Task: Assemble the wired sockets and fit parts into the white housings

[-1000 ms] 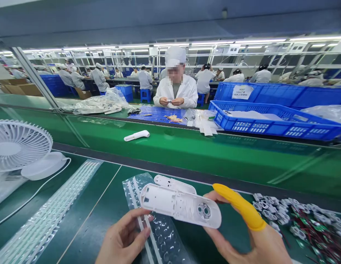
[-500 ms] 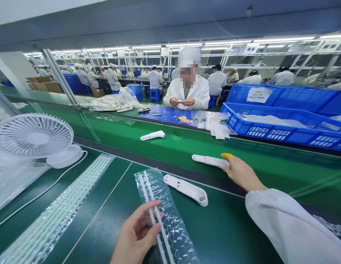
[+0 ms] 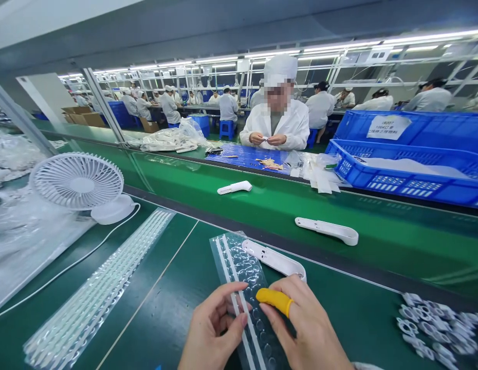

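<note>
My left hand (image 3: 219,321) is closed on a clear plastic sheet (image 3: 258,275) carrying two white strips, its thumb and fingers at the strips. Close by on the right, my right hand (image 3: 296,318), with a yellow cover (image 3: 275,299) on one finger, is over the sheet, thumb and index finger near each other; whether anything is between them is unclear. A white handle-shaped part (image 3: 277,260) lies just beyond my hands, partly behind the sheet and right hand. Two similar parts, one at the right (image 3: 327,229) and one farther left (image 3: 235,187), rest on the green belt.
A white fan (image 3: 79,182) and a sheet of strips (image 3: 104,288) lie left. Small white parts (image 3: 435,324) are heaped at the right. Blue crates (image 3: 408,167) stand beyond the belt (image 3: 177,180), where a person (image 3: 277,118) in white sits working.
My right hand has let go of the handle-shaped part on the belt and come back beside my left hand. The view has shifted, bringing the heap of small parts into sight.
</note>
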### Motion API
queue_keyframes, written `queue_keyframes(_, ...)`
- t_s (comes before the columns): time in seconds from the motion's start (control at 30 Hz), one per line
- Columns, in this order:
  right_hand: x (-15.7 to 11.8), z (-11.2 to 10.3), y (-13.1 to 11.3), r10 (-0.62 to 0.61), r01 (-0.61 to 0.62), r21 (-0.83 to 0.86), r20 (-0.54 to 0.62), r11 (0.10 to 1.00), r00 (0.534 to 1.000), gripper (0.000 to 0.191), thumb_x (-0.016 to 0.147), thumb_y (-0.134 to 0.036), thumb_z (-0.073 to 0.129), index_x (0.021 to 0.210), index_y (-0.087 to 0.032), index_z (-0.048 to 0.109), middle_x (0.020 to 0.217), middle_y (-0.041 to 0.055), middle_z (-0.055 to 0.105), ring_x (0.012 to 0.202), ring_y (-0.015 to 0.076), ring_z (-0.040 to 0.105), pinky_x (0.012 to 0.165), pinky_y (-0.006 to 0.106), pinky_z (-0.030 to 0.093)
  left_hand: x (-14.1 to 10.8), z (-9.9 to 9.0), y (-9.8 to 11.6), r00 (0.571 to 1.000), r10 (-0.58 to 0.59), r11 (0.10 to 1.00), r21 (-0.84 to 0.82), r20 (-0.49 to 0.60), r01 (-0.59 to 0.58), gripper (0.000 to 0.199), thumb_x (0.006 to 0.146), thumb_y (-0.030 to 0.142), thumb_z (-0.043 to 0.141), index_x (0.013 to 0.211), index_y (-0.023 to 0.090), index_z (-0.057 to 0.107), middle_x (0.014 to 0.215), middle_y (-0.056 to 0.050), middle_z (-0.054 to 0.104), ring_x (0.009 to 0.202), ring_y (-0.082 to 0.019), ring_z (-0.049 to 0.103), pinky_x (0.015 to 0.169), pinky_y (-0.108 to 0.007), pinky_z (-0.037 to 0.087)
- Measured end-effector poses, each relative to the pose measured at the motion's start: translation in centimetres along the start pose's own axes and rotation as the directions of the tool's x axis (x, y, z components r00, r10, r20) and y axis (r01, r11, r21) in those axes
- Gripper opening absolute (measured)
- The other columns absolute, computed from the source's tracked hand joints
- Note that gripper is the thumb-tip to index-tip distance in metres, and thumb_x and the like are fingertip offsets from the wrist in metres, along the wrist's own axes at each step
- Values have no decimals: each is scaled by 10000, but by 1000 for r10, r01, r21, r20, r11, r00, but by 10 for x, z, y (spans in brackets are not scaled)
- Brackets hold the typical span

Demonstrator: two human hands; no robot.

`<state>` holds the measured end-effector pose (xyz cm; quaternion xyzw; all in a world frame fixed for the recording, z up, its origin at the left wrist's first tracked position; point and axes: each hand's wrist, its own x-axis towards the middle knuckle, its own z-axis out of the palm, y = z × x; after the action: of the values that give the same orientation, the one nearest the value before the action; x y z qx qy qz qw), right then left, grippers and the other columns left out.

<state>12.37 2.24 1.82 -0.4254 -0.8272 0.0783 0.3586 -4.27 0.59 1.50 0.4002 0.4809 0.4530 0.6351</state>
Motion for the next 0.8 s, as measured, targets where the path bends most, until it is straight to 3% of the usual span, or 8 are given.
queue_keyframes(0.2,-11,2,-5,88,-88,7,14,996,996,88,843,-242,470,806,-220,546,782,37,602,683,153,576,539,255,515,0,2,5,996,-30,999,-27,-82,28,387,687,343,708,1034,213,596,787,-21,677,610,-126,566,512,-181,478)
queue_keyframes(0.4,-15,11,-9,190,-189,9,-72,982,979,139,865,-252,429,873,-224,565,808,48,613,722,168,576,592,280,517,-1,7,-1,998,6,976,-216,-62,-20,510,588,315,794,1049,238,590,757,-2,688,682,-128,606,626,-176,484)
queue_keyframes(0.53,-12,11,-9,108,-106,34,-65,994,992,118,849,-237,465,897,-214,571,806,51,625,711,165,574,581,269,505,-3,9,-1,997,-19,985,-175,-78,5,472,601,357,780,1026,235,615,734,-7,703,707,-132,621,651,-166,482)
queue_keyframes(0.6,-11,11,-9,94,-92,51,-42,994,995,110,843,-221,475,887,-206,574,809,55,630,710,169,572,588,282,499,-3,9,0,995,-23,989,-146,-94,9,459,606,373,772,1017,234,622,723,-4,703,700,-132,621,642,-158,479)
queue_keyframes(0.8,-7,12,-5,234,-254,105,175,961,956,109,821,-227,503,818,-246,610,724,13,618,676,162,588,561,248,503,-4,5,-7,995,67,997,54,-68,-63,384,674,363,709,1032,249,628,688,16,668,632,-120,588,574,-147,452)
